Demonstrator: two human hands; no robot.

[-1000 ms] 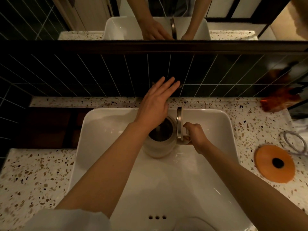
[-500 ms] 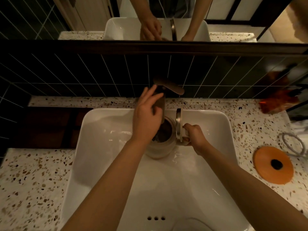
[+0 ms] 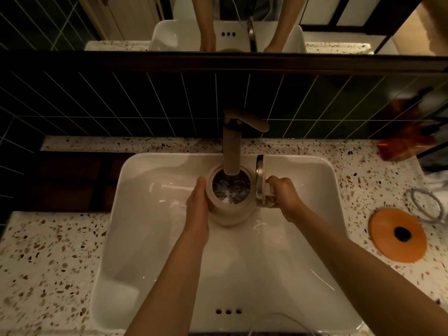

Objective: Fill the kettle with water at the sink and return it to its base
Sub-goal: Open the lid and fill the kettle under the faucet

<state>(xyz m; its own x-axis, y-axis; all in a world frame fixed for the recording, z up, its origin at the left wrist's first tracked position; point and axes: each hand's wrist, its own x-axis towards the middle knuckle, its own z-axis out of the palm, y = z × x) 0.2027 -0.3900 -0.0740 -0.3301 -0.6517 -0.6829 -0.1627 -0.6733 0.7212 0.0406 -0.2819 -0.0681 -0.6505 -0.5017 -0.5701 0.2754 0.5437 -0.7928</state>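
A cream kettle [image 3: 230, 212] stands in the white sink [image 3: 150, 238] under the tap spout [image 3: 231, 151], its lid [image 3: 259, 183] hinged open to the right. Water churns inside it. My right hand [image 3: 283, 197] grips the kettle's handle. My left hand [image 3: 197, 207] lies flat against the kettle's left wall. The orange round kettle base [image 3: 397, 235] sits on the counter to the right of the sink.
Speckled terrazzo counter [image 3: 48, 263] surrounds the sink. A coiled grey cable [image 3: 426, 204] lies beyond the base. An orange-brown packet [image 3: 402, 144] rests at the back right. Dark tiled wall and a mirror rise behind the tap.
My left hand left the tap lever and came down to the kettle's left side. Water now runs into the kettle. My right hand stayed on the handle.
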